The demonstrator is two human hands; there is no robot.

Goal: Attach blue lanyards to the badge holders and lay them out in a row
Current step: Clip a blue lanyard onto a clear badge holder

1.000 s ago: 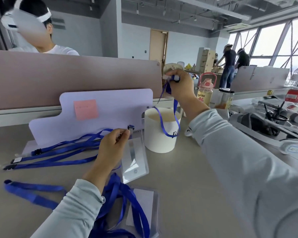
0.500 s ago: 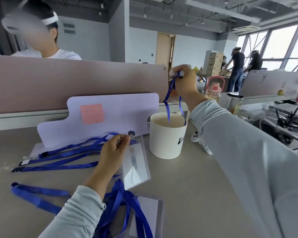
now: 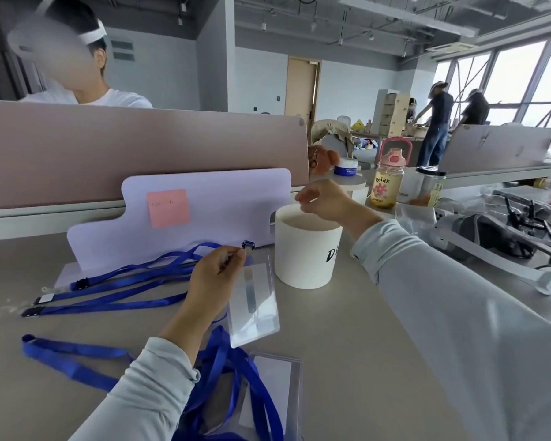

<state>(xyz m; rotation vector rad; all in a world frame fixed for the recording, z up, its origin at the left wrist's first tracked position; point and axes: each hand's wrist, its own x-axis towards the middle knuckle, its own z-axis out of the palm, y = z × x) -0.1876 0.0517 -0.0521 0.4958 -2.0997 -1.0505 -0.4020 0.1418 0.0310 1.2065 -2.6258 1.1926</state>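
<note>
My left hand pinches the top edge of a clear badge holder, which hangs tilted above the desk; a black lanyard clip sticks up just past my fingertips. Several blue lanyards lie stretched out to the left, and another blue lanyard lies nearer me. A tangle of blue straps covers a second badge holder at the front. My right hand hovers over the rim of a white cup, fingers loosely bent, with no lanyard visible in it.
A lilac board with a pink sticky note leans against the pink partition. A "Relax" bottle and a jar stand behind the cup. Headset gear lies at right. A person sits beyond the partition.
My right hand came down from above the partition to the cup's rim, and the blue lanyard it held is gone from sight. The left hand keeps its pinch on the badge holder.
</note>
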